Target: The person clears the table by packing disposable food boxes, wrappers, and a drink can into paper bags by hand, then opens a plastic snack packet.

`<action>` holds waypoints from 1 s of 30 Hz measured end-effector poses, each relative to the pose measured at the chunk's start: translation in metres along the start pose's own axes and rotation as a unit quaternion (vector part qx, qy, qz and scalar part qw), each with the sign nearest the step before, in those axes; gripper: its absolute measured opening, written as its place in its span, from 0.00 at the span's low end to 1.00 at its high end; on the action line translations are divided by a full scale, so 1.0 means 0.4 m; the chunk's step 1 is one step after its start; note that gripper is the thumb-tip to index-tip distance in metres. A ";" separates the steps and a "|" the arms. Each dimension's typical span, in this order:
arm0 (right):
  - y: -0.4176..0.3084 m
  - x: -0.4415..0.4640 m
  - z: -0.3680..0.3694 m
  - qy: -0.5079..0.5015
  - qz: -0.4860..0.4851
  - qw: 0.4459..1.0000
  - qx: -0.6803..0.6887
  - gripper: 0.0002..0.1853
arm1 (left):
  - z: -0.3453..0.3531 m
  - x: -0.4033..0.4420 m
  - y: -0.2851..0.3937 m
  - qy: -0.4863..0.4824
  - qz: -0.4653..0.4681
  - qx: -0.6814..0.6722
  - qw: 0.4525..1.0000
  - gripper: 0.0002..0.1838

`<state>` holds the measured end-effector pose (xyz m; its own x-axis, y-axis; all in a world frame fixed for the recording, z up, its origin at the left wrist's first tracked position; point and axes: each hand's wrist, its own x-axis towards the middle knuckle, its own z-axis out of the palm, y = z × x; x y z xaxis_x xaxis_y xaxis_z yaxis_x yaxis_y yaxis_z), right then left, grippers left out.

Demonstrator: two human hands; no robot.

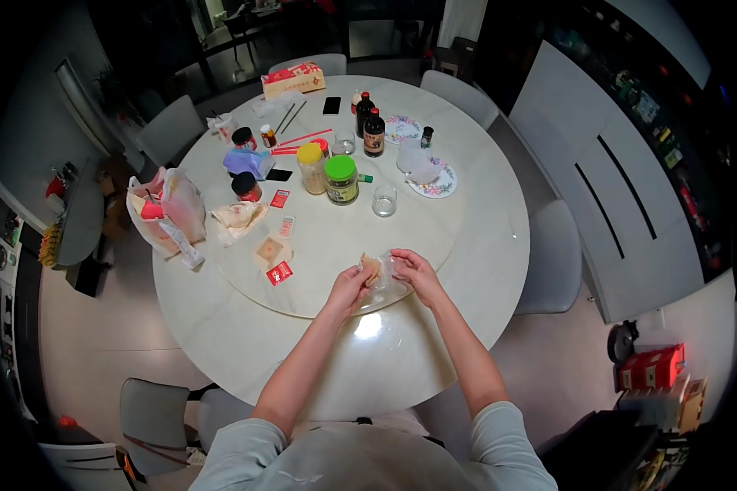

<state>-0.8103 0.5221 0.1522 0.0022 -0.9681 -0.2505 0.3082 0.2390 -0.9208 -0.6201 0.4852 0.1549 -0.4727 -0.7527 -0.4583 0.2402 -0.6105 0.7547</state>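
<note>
Close to the front of the round table, my left hand [350, 286] pinches a small tan piece [371, 269], perhaps food or paper; its kind is too small to tell. Beside it, my right hand [416, 277] has its fingers closed on a clear plastic bag [391, 286], which hangs between both hands over the tabletop. To the left of my hands lie a red sachet [279, 272] and a square tan packet [271, 250]. A drinking glass [384, 201] stands beyond them.
A green-lidded jar [341, 181], a yellow-lidded jar [311, 168] and dark bottles [373, 135] stand mid-table. A plastic carrier bag [180, 204] sits at the left edge. Flowered plates [436, 185] lie to the right. Grey chairs [551, 258] surround the table [483, 237].
</note>
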 end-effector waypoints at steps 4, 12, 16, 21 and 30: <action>-0.005 -0.008 -0.012 -0.016 -0.015 1.000 0.012 0.17 | 0.022 -0.005 -0.003 0.008 0.022 -0.002 1.000 0.13; 0.034 -0.059 -0.018 0.025 -0.044 0.998 -0.038 0.15 | 0.027 0.023 -0.039 -0.027 0.018 0.001 0.999 0.11; -0.006 -0.098 -0.086 0.108 -0.029 0.986 -0.122 0.14 | 0.092 0.041 -0.070 -0.035 -0.013 -0.011 0.999 0.11; 0.013 -0.085 -0.336 0.249 -0.009 0.956 -0.154 0.13 | 0.177 0.123 -0.125 -0.064 -0.043 0.019 0.997 0.10; 0.175 0.156 -1.036 0.415 -0.047 0.817 -0.397 0.19 | 0.383 0.353 -0.247 -0.028 -0.042 -0.018 0.999 0.08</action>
<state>-1.1826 0.5095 -0.0519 -0.7333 -0.6796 0.0199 -0.4461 0.4588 -0.7684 -0.8404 0.4770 0.0875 -0.5390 -0.6840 -0.4916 0.2280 -0.6803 0.6965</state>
